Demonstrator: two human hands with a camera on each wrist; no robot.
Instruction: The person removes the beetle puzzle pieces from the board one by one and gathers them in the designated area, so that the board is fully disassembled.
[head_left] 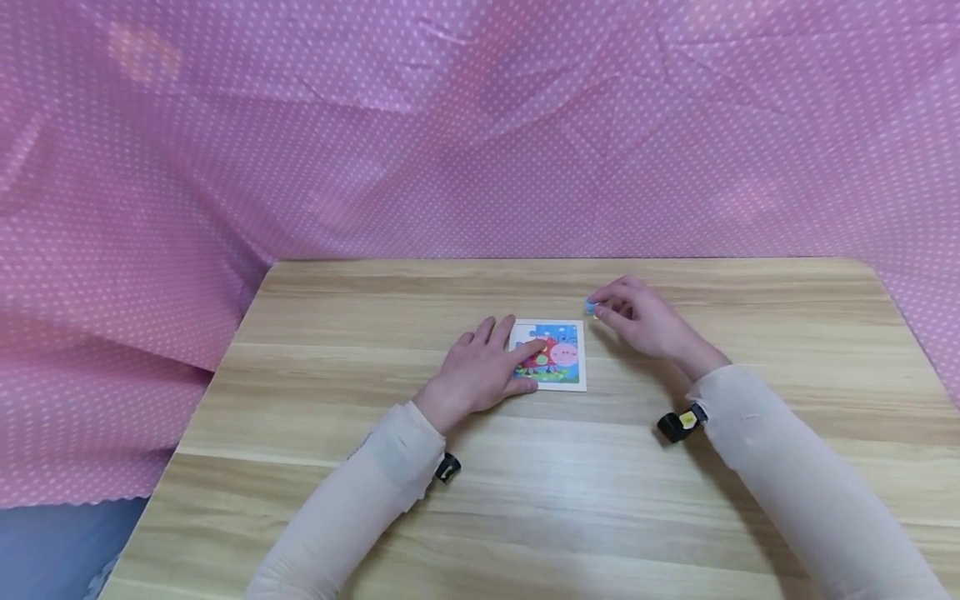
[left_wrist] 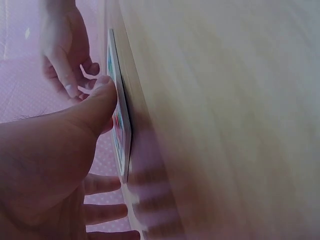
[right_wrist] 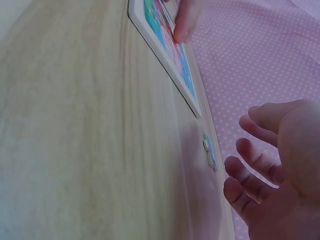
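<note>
A jigsaw puzzle (head_left: 564,355) in a white frame lies flat on the table, showing a cartoon pink face on a blue ground. Its upper left corner is bare white. My left hand (head_left: 480,367) reaches over its left side, index finger extended across the picture and thumb at the lower edge. Just beyond the frame's upper right corner is a small blue puzzle piece (head_left: 589,307), near the fingertips of my right hand (head_left: 648,321). In the right wrist view that piece (right_wrist: 210,152) lies on the table, and the loosely bent fingers (right_wrist: 245,177) are apart from it.
The wooden table (head_left: 562,492) ends at a far edge behind the puzzle. A pink dotted cloth (head_left: 480,150) hangs behind and along the left side. Black camera straps (head_left: 678,425) sit at both wrists.
</note>
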